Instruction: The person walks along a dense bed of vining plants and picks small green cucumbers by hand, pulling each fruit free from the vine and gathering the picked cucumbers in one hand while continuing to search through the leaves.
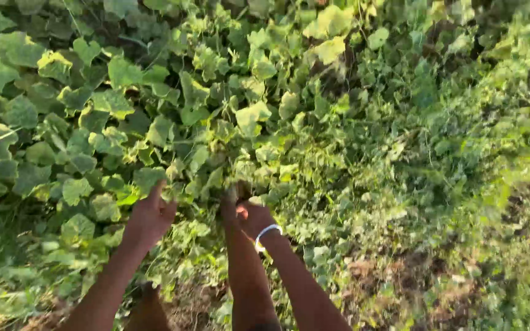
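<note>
Among broad vine leaves [154, 132], left hand [148, 217] open, right hand [254, 217] perhaps gripping.

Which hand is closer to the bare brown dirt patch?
Right. The right hand is in the leaves a little way from the dirt patch; the left hand is farther off.

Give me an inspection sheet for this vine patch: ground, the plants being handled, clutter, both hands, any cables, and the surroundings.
Surface: bare brown soil with dry litter, showing through low green growth.
Job's things: broad-leaved vines cover the upper left; both hands reach into their lower edge.
Clutter: small weeds on the right; the picture is blurred there.
Grippers: left hand spread open against the leaves; right hand, with a pale wristband, curled among the stems, what it grips is hidden. A third dark limb rises between the two arms; whose it is cannot be told.
Cables: nothing seen.
Surroundings: vegetation in sunlight, nothing else seen.
</note>
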